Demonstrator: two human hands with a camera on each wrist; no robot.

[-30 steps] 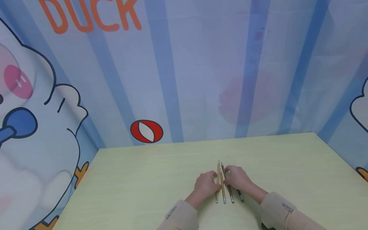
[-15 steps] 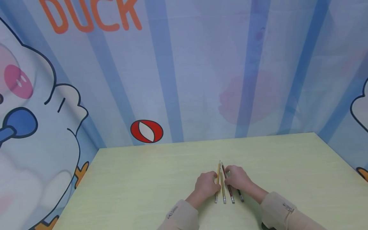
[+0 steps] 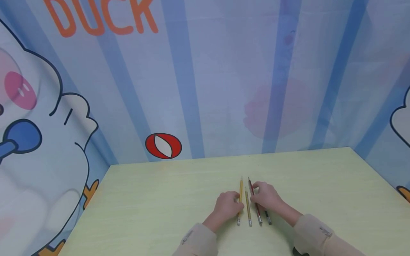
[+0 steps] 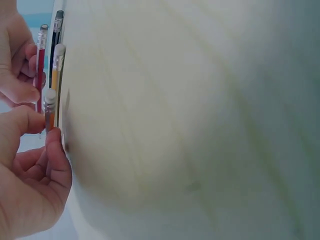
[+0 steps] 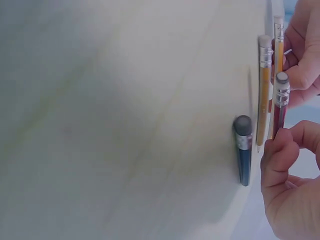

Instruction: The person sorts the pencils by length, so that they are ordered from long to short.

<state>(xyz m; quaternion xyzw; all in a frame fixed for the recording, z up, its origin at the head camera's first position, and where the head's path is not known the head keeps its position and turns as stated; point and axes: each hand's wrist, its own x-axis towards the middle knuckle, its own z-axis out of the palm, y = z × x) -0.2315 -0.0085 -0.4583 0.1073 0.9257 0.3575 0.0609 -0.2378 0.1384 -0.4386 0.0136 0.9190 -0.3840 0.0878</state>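
Observation:
My left hand [image 3: 226, 206] pinches a yellow pencil [image 3: 241, 188] between thumb and fingers, its white eraser end toward me. A red pencil [image 3: 258, 212] is pinched in my right hand [image 3: 267, 196]. In the right wrist view both held pencils appear raised a little off the table. Between the hands a second yellow pencil [image 3: 248, 209] lies on the table, touched by neither. Beneath the right hand lies a dark pencil [image 3: 267, 217]; its eraser end [image 5: 243, 126] shows in the right wrist view, while the hand covers much of it from above.
The pale yellow-green table [image 3: 153, 206] spreads around the hands. Behind it hangs a blue striped backdrop [image 3: 224, 71] with cartoon prints. A small black object [image 3: 299, 251] shows under the right sleeve at the bottom edge.
My left hand has shifted slightly left with its yellow pencil, away from the middle one. My right hand and the red pencil have moved slightly right and away from me, so the gap has widened.

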